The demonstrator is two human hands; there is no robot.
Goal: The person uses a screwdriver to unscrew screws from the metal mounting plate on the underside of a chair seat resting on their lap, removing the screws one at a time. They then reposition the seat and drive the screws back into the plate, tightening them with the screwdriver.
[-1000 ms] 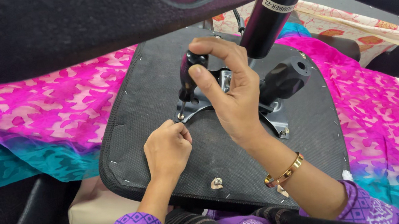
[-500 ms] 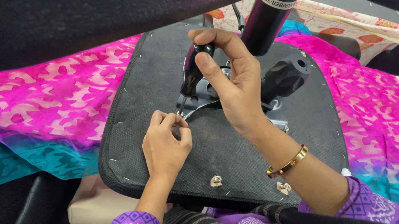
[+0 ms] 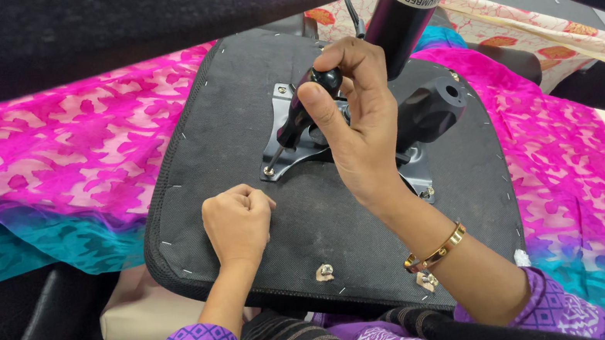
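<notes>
Head view, looking down: an upturned office chair seat point(image 3: 237, 147), its black fabric underside stapled round the rim, fills the middle of the scene and lies on a pink and teal patterned cloth point(image 3: 54, 179) that spreads left and right beneath it. At the seat's far centre sits the metal mounting plate point(image 3: 289, 129) with the black gas cylinder point(image 3: 407, 16) rising from it toward the far right. The right hand point(image 3: 359, 123) is clamped around the black handle of a screwdriver point(image 3: 296, 120), whose tip now stands in the screw point(image 3: 269, 170) at the plate's near left corner; half a second ago the tool was held higher and farther off, so the hand has brought it down and seated it. The left hand point(image 3: 238, 221), which a moment ago sat pinched right at that corner, has drawn back toward the near edge and rests as a closed fist on the seat fabric; whether anything is inside it cannot be told. A gold bangle point(image 3: 438, 249) circles the right wrist, and two scraps of torn lining point(image 3: 324, 272) show along the near rim.
</notes>
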